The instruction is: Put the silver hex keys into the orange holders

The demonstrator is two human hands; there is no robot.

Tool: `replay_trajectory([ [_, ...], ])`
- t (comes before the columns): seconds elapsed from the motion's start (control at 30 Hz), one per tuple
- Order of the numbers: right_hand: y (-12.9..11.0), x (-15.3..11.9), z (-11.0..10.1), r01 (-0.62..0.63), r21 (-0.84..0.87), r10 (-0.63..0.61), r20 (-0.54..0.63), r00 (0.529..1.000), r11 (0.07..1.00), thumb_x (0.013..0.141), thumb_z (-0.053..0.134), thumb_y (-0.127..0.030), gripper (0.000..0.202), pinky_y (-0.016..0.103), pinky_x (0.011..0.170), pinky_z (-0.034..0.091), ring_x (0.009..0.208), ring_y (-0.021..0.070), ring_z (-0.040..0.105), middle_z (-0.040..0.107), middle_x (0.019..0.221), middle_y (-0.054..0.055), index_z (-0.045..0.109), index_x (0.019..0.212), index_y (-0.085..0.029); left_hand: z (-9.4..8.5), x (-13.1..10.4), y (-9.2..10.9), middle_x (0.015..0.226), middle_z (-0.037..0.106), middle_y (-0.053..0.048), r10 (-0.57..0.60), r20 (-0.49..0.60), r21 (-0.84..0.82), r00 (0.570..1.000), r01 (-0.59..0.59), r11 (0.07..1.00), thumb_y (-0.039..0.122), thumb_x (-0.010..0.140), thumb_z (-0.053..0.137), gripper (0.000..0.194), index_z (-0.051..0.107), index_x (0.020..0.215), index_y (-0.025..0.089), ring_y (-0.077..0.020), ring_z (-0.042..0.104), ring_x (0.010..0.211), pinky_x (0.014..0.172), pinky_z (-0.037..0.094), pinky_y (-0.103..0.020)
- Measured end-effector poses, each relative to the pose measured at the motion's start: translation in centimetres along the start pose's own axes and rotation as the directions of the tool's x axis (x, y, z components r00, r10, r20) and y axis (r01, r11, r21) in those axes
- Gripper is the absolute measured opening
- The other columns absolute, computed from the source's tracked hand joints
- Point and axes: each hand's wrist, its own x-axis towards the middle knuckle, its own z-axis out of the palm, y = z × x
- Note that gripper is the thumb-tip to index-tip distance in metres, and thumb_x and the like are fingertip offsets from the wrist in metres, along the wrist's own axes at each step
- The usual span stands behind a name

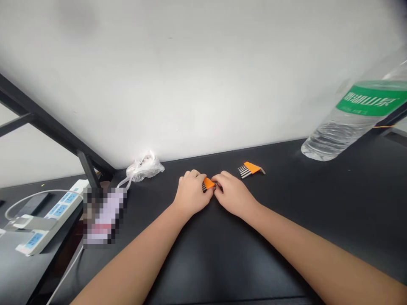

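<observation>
My left hand [193, 192] is closed around an orange holder [208, 183] with several thin metal rods, which looks like a hex key set. My right hand [231, 191] pinches at the right end of this set, where a small dark metal piece shows between the fingertips. The two hands almost touch, low over the black tabletop. To the right and a little farther back lies a second orange hex key set [252, 168], its straight rods fanned toward the left and bent short ends on the right. Fingers hide much of the held set.
A large water bottle with a green label [365, 101] stands at the back right. A crumpled clear plastic bag [144, 166] lies at the back left. Beside it is a blurred-out flat object [106, 216]. White power strips [60, 212] with cables sit beyond the black metal frame [51, 127].
</observation>
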Motion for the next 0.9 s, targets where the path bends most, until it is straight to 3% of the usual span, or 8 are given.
replay_trajectory([
  [0.27, -0.3, 0.0, -0.4, 0.099, -0.039, -0.099, -0.004, 0.995, 0.994, 0.094, 0.049, -0.009, 0.024, 0.030, 0.077, 0.043, 0.083, 0.0179, 0.060, 0.063, 0.093, 0.004, 0.068, 0.101, -0.021, -0.2, 0.9, -0.6, 0.102, 0.073, -0.004, -0.176, 0.051, -0.212, 0.983, 0.183, 0.960, 0.040, 0.074, 0.079, 0.026, 0.070, 0.095, 0.027, -0.0288, 0.066, 0.099, 0.091, 0.050, -0.045],
  [0.5, -0.4, 0.0, -0.4, 0.150, -0.156, -0.150, 0.012, 0.989, 0.976, 0.097, 0.047, -0.012, 0.025, 0.032, 0.076, 0.041, 0.081, 0.0189, 0.059, 0.063, 0.098, 0.005, 0.066, 0.111, -0.021, -0.3, 1.1, -0.7, 0.101, 0.074, -0.004, -0.199, 0.093, -0.268, 0.976, 0.217, 0.939, 0.038, 0.073, 0.081, 0.038, 0.065, 0.104, 0.026, -0.0290, 0.069, 0.102, 0.090, 0.049, -0.044],
  [0.77, -0.2, 0.2, -0.5, 0.069, -0.211, -0.076, -0.024, 0.997, 0.975, 0.092, 0.050, -0.013, 0.018, 0.032, 0.067, 0.037, 0.075, 0.0180, 0.058, 0.063, 0.100, 0.005, 0.062, 0.102, -0.022, -0.3, 0.5, -0.4, 0.112, 0.076, -0.004, -0.111, 0.049, -0.188, 0.993, 0.118, 0.975, 0.035, 0.083, 0.075, 0.033, 0.069, 0.114, 0.028, -0.0297, 0.066, 0.105, 0.096, 0.047, -0.047],
  [0.9, 1.0, 0.4, -1.5, -0.027, -0.158, 0.013, -0.083, 0.996, 0.987, 0.089, 0.051, -0.010, 0.017, 0.030, 0.070, 0.039, 0.083, 0.0179, 0.061, 0.064, 0.098, 0.003, 0.060, 0.097, -0.022, -0.6, 0.0, -1.3, 0.114, 0.073, -0.006, 0.017, -0.007, -0.088, 1.000, -0.017, 0.996, 0.033, 0.087, 0.072, 0.041, 0.064, 0.127, 0.029, -0.0303, 0.065, 0.108, 0.092, 0.049, -0.045],
])
